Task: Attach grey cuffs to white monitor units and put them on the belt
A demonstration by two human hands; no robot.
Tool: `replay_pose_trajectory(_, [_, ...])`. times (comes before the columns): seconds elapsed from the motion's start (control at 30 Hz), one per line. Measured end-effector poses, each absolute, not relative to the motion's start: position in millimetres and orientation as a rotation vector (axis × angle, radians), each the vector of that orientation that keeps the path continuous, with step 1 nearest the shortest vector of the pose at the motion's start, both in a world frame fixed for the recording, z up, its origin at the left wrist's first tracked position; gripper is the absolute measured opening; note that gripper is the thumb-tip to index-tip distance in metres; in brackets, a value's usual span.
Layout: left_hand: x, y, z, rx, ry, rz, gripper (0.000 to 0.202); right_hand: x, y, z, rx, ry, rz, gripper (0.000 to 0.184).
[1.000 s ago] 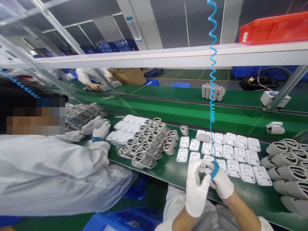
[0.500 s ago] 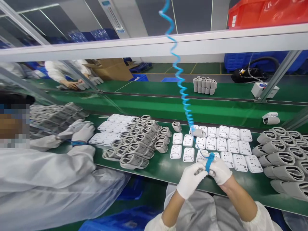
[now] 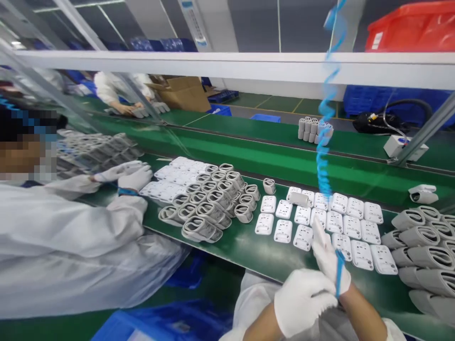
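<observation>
Left grip (image 3: 302,299) pinches blue wrist strap (image 3: 340,271); right grip (image 3: 326,253), straight-fingered and unclosed, is over white device housings (image 3: 361,255) on green tabletop (image 3: 245,251).

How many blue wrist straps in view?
2: one strap at the base of the wearer's right hand, another strap on the wrist of the co-worker at left. Others may be hidden.

Blurred cord (image 3: 323,176); cut-off red bin (image 3: 415,31)

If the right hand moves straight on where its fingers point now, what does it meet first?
Probably the white device just ahead of the right hand, though it could pass above; depth is unclear.
</observation>
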State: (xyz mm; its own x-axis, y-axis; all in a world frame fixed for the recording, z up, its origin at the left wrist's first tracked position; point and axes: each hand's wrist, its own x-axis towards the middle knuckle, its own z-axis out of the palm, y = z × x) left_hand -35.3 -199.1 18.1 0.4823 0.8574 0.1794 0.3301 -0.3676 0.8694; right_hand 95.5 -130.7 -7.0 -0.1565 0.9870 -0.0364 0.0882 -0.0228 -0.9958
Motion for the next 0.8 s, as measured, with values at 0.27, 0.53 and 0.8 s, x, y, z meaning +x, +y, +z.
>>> replay_pose_trajectory(0.27, [-16,-184,-14,1.816,1.120,0.870,0.012,93,-94,0,-1.247,-1.328,1.236,0.051])
replay_pose_trajectory(0.53, [-34,-173,-33,1.272,1.117,1.077,0.064,67,11,-7,-1.366,-1.899,0.570,0.071])
replay_pose_trajectory(0.8, [-118,-150,-53,1.530,2.070,1.304,0.053,60,49,-33,-1.489,-2.053,0.562,0.088])
